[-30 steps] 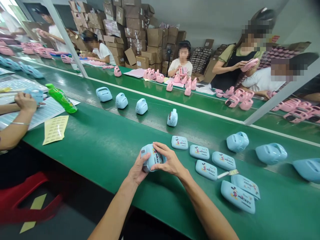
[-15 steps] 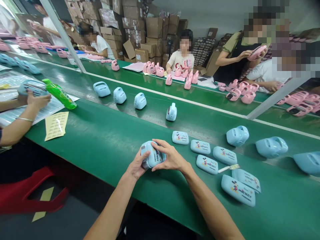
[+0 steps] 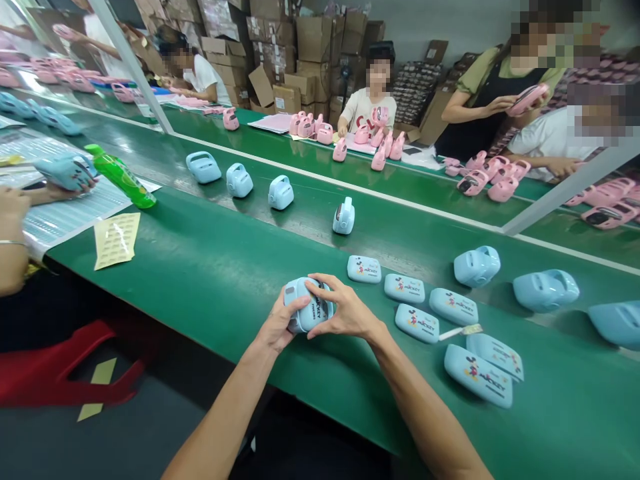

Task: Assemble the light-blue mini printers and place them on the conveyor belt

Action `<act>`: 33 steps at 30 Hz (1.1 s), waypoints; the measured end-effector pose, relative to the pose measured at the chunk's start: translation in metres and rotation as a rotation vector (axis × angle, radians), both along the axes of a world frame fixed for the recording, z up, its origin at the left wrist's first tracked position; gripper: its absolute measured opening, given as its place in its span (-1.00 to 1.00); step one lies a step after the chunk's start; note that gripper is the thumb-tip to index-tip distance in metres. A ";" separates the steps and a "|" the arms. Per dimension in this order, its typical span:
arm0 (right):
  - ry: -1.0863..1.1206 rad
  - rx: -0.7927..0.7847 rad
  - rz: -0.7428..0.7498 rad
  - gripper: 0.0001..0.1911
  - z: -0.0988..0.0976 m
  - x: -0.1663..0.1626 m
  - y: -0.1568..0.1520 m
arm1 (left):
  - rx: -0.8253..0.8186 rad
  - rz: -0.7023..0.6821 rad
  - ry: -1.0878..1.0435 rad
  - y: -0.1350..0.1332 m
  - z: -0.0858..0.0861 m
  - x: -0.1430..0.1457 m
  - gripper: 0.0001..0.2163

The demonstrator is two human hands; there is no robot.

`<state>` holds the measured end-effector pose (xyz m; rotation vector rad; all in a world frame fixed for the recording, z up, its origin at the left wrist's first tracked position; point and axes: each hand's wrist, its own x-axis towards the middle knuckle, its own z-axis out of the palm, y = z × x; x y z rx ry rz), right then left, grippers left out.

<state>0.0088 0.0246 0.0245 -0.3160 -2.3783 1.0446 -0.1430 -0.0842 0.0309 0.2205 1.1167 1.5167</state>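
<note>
Between my two hands is a light blue plastic case (image 3: 301, 288) with a printed Mickey panel on its right side. My left hand (image 3: 278, 325) is closed around its left side, the thumb lying on top. My right hand (image 3: 347, 308) grips the printed side, fingers over the upper edge and thumb below. To the right of it, several loose blue Mickey panels (image 3: 417, 323) lie face up on the green table. A small pale stick-like tool (image 3: 460, 332) rests among them.
Blue cases with handles (image 3: 281, 193) stand in a line along the conveyor (image 3: 300, 233). On the left are a green bottle (image 3: 120, 177), a sticker sheet (image 3: 117, 240) and a co-worker's arm (image 3: 13, 247). Co-workers across the line handle pink cases (image 3: 504, 189). A red stool (image 3: 65, 367) stands below.
My hands keep hold of the case, with only a slight shift in its pose. The view has moved a little. At the left, the co-worker's near hand has drawn back from the blue case there.
</note>
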 end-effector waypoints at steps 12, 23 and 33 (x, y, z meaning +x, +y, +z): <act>-0.006 -0.142 0.007 0.12 -0.002 -0.006 0.002 | 0.041 0.048 -0.063 0.011 -0.009 0.003 -0.42; 0.267 -1.274 -0.186 0.14 -0.018 -0.019 -0.012 | 0.280 0.174 0.201 0.024 -0.029 -0.012 -0.20; 0.210 -0.512 -0.386 -0.05 -0.049 -0.025 -0.005 | 0.067 0.295 1.031 0.049 -0.054 -0.027 -0.41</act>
